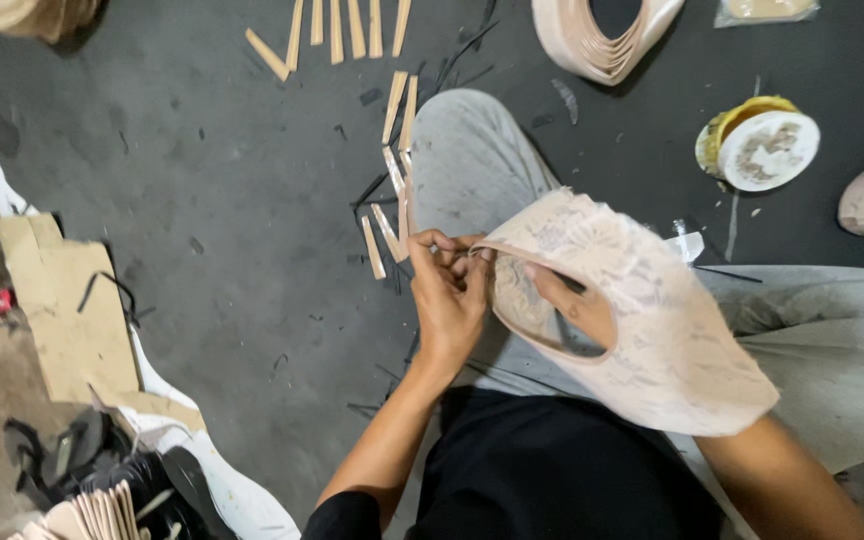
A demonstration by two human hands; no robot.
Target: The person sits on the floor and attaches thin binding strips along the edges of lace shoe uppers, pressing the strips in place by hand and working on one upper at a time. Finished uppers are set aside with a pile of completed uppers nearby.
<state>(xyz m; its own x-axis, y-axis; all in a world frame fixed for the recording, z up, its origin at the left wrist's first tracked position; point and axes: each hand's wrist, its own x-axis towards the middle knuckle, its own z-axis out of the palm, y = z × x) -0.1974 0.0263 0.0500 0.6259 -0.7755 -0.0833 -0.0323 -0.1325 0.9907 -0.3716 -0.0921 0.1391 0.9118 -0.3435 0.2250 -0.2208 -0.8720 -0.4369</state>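
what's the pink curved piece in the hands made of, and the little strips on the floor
The curved piece looks like thin pale pink leather or synthetic sheet: matte, flexible, with faint markings on the surface. The strips seem cut from the same sheet, same pale colour, flat with clean straight edges. Neither is certain by look alone.

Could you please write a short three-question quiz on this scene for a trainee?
1. True or false: the left hand pinches the edge of the pale shoe upper.
2. Where are the right hand's fingers? A) inside the upper's opening B) on the glue tin
3. What lies scattered on the dark floor above the knee?

Key: 1 true; 2 A; 3 thin tan strips.
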